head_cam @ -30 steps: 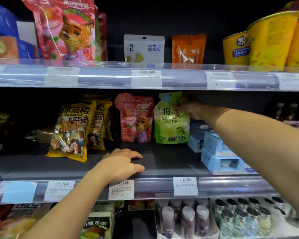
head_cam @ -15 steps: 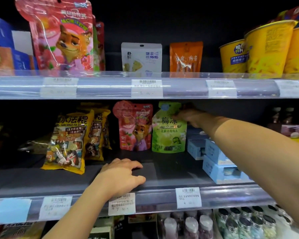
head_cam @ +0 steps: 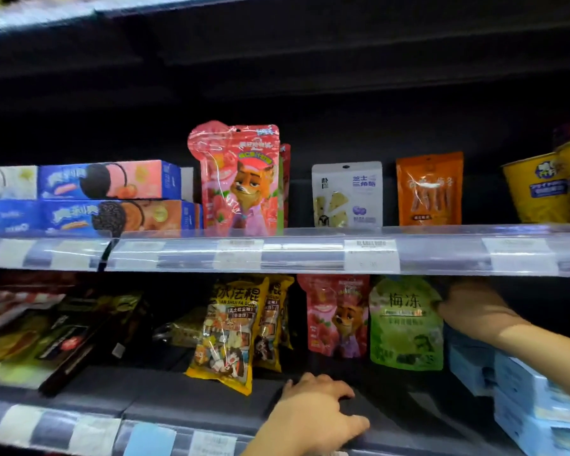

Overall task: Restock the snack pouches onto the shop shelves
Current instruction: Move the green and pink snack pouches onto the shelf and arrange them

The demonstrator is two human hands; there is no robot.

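Green pouch [head_cam: 405,324] stands upright on lower shelf [head_cam: 195,403], just right of a red fox pouch [head_cam: 336,317], left of pale blue boxes [head_cam: 520,390]. Right hand [head_cam: 468,307] at the green pouch's upper right edge; can't tell if it's clamped on it. Left hand [head_cam: 316,413] lies palm-down, fingers spread, on the shelf front, holding nothing.

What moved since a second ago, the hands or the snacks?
Mostly the camera: the view tipped upward, so both shelves sit lower in the picture and the cookie boxes appear. The right hand stays at the green jelly pouch; whether it grips is unclear. The left hand still rests flat on the lower shelf. No snacks shifted.
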